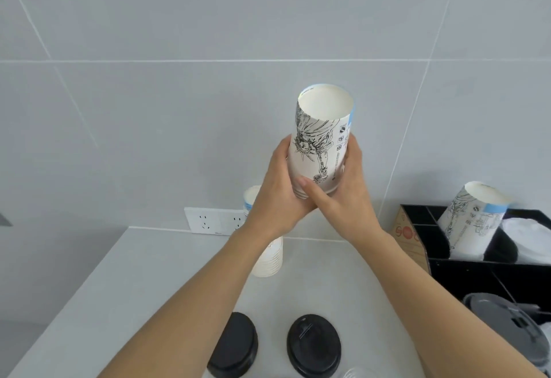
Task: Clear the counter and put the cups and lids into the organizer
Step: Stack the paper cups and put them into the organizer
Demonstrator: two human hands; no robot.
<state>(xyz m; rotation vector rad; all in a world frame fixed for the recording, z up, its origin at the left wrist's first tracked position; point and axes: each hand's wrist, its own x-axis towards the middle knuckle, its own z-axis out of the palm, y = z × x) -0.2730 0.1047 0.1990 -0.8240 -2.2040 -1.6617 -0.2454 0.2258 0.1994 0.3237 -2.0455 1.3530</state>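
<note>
While both hands close around it, the printed paper cup stack [320, 145] is held above the counter [149, 273], left hand [280, 195] and right hand [343, 195] clasping its lower end.

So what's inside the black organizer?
The organizer holds a tilted stack of cups, grey lids and something white. Its compartment floors are hidden.

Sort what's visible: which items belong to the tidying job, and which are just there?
Job: held cups in left hand and right hand; cup stack; black lids; organizer; cups in organizer.
Not job: wall socket; counter.
</note>
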